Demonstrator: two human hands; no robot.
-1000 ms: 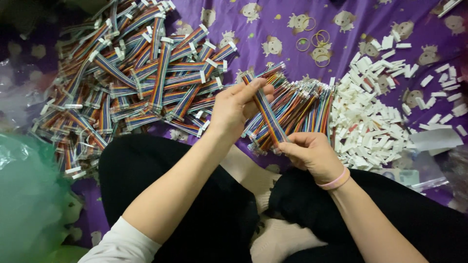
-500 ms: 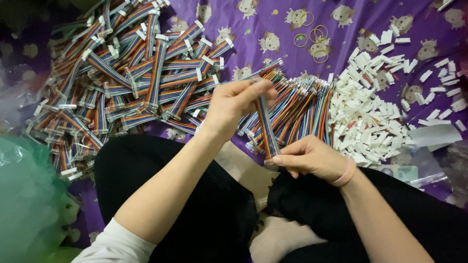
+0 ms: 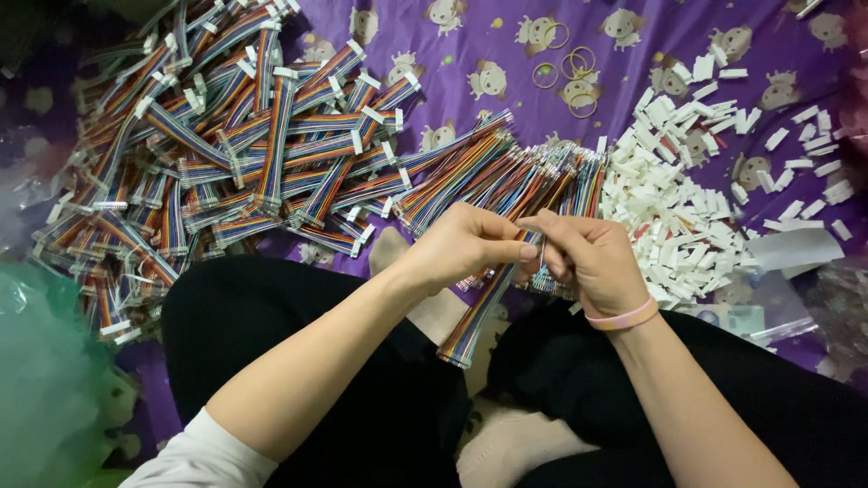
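Two hands, left (image 3: 466, 248) and right (image 3: 592, 262), pinching one rainbow ribbon cable (image 3: 479, 316) between fingertips. Beside them lay four rubber bands (image 3: 570, 68). Cable heap (image 3: 226, 154) and white connectors (image 3: 678, 208) too many to count.

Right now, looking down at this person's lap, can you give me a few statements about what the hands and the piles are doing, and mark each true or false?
1. Both the left hand and the right hand pinch one rainbow ribbon cable. True.
2. The white connector housings lie to the left of the hands. False: they lie to the right.
3. A pink band sits on the right wrist. True.
4. The cloth underneath is plain green. False: it is purple with cartoon figures.
5. The finished cables are heaped at the upper left. True.
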